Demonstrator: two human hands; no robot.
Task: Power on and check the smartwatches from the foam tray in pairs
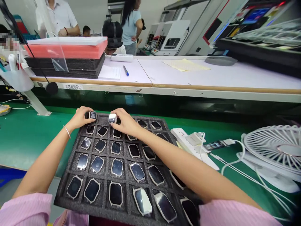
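Observation:
A black foam tray [78, 194] with square compartments lies before me on the green bench, most of its cells holding a smartwatch body with a dark screen and pale frame, such as this watch [116, 194]. At its far left corner my left hand [81, 118] pinches a smartwatch [92, 115] whose screen shows small light text. Beside it, over the back row, my right hand [125, 121] is closed on another smartwatch [112, 118] with a bright, reflecting face. Between the two hands one compartment shows bare foam. My right forearm hides part of the tray's right side.
A white power strip [182, 138] with plugs and cables stands right of the tray, near a white fan [274, 153]. A raised shelf [155, 72] runs behind, bearing stacked foam [68, 51], a pen [126, 70] and a grey dish [221, 60]. Several people are beyond.

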